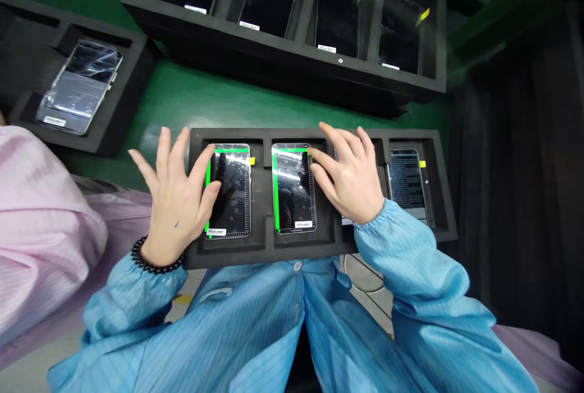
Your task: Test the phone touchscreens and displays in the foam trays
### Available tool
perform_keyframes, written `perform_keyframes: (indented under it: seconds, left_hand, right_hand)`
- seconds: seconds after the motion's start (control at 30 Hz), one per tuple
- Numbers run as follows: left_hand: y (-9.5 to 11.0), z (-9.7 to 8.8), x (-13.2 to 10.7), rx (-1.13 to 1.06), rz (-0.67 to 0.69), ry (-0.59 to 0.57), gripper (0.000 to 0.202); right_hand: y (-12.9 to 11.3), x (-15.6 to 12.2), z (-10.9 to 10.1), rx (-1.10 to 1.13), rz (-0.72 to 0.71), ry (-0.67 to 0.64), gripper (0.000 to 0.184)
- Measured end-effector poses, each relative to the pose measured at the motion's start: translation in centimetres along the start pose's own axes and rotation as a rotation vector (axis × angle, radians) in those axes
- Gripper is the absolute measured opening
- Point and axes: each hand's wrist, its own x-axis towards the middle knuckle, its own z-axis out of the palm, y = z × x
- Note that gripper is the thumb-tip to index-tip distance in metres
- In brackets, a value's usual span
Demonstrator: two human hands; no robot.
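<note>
A black foam tray (263, 198) lies in front of me, holding smartphones in separate pockets. My left hand (177, 198) rests with spread fingers on the left edge of a glossy phone (232, 198) marked with green strips. My right hand (351, 174) has its fingertips on the right edge of a similar green-marked phone (292, 198). That hand covers most of the pocket beneath it, where a further device may lie. A dark-screened phone (407, 183) sits in the far right pocket. Neither hand is visibly gripping a phone.
Another black foam tray (340, 64) with several dark phones stands beyond, on a green work surface (196, 98). A third tray (98, 140) at the left holds a phone with reflective film. A person's pink sleeve (41, 222) intrudes at the left.
</note>
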Motion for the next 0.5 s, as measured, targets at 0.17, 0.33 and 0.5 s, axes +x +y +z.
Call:
perform_keyframes:
  seconds: [0.17, 0.33, 0.5]
  left_hand:
    - [0.1, 0.2, -0.1, 0.010, 0.004, 0.024, 0.056]
    - [0.1, 0.6, -0.2, 0.021, 0.036, 0.065, 0.061]
    - [0.1, 0.7, -0.2, 0.001, 0.042, 0.083, 0.062]
  right_hand:
    - [-1.4, -0.8, 0.0, 0.239, -0.026, -0.070, 0.046]
    - [-1.9, -1.8, 0.6, 0.392, 0.041, -0.042, 0.064]
    - [-1.7, -1.9, 0.9, 0.317, 0.112, -0.056, 0.065]
